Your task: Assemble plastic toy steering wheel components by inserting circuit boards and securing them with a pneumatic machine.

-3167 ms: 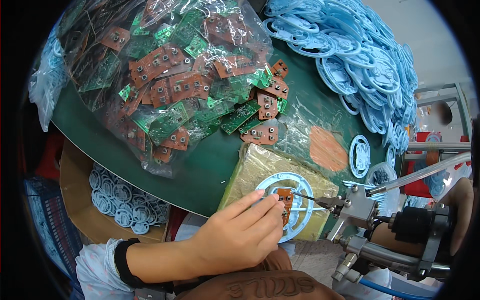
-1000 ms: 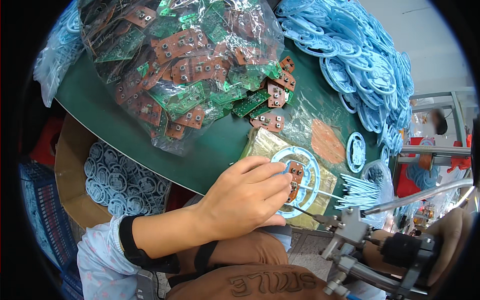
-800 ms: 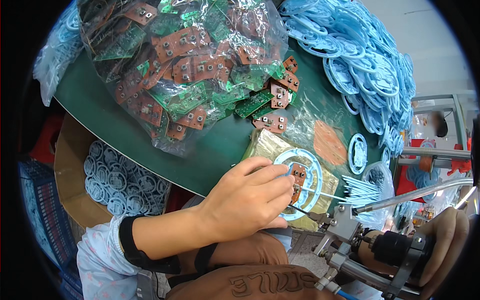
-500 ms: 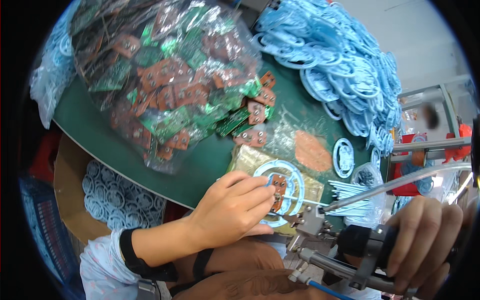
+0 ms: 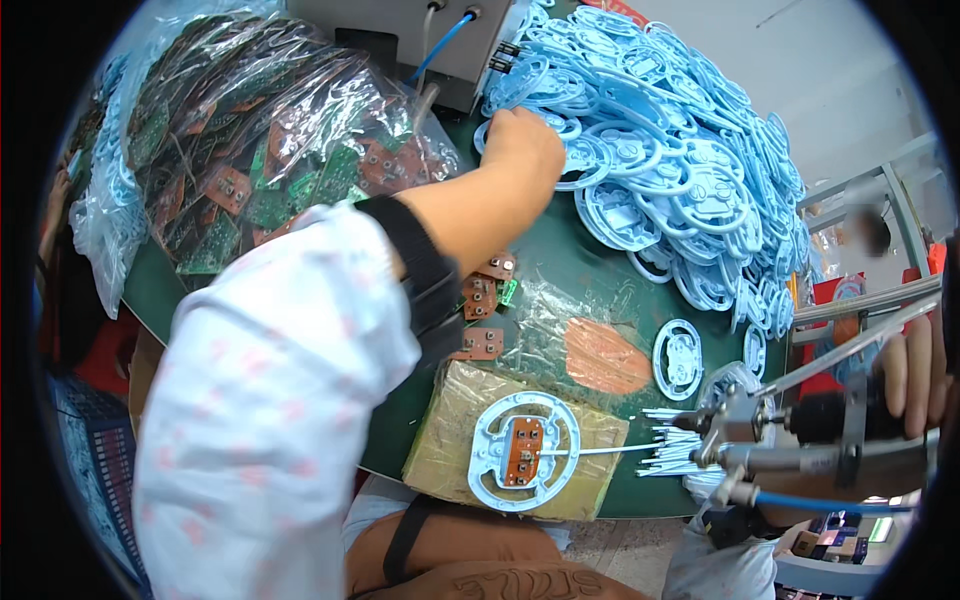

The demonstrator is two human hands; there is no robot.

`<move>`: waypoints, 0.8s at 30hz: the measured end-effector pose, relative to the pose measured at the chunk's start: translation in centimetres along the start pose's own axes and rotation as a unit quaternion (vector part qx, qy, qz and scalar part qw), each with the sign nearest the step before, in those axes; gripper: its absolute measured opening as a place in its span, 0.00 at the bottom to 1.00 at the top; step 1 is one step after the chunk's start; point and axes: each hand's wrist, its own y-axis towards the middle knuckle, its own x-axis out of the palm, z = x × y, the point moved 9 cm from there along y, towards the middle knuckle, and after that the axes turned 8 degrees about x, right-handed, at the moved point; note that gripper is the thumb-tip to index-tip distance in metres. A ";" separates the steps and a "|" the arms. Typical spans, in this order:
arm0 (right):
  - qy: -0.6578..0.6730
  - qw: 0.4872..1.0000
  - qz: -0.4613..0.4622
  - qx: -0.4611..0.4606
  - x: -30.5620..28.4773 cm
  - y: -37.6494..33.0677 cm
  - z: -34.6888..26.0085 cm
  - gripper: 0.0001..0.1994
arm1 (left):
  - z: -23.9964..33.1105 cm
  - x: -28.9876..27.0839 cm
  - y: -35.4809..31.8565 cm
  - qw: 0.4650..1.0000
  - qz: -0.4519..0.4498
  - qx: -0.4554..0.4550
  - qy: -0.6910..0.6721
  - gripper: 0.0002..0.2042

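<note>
My left hand [image 5: 525, 150] reaches across the table to the pile of light blue plastic frames [image 5: 690, 190]. Its fingers are curled over a blue frame at the pile's left edge, fingertips partly hidden. At the right rim, my right hand [image 5: 908, 380] wraps round the black body of a powered screwdriver [image 5: 825, 415], which has metal fittings and hoses. Its metal head stands apart from the work. A round blue frame [image 5: 525, 400] lies on a yellowish film-wrapped block [image 5: 430, 440]. Inside it sits a brown circuit board [image 5: 515, 470], and a thin pale rod [image 5: 605, 451] extends from it rightward.
A clear bag of circuit boards [image 5: 300, 150] fills the left of the green table [image 5: 390, 440]; loose boards [image 5: 483, 343] lie beside it. A grey machine box [image 5: 400, 30] stands behind. Pale rods [image 5: 665, 450] and a single blue frame [image 5: 678, 360] lie on the right.
My left hand has left the frame on the block and swung up to the blue pile. My right hand has pulled the screwdriver up and right, off the board. The view has shifted.
</note>
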 end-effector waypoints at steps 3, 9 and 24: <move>0.026 0.999 0.034 -0.002 -2.3 0.4 1.7 0.20 | -1.6 -0.2 0.2 0.995 -0.081 0.018 -0.057 0.03; -0.144 0.938 0.294 -0.110 -7.9 -8.7 0.5 0.23 | -3.7 -6.7 -3.9 0.869 -0.102 -0.073 -0.478 0.12; -0.491 0.868 0.042 0.061 8.8 -6.1 13.1 0.34 | 4.9 -10.0 -18.3 0.646 -0.139 -0.076 -0.747 0.14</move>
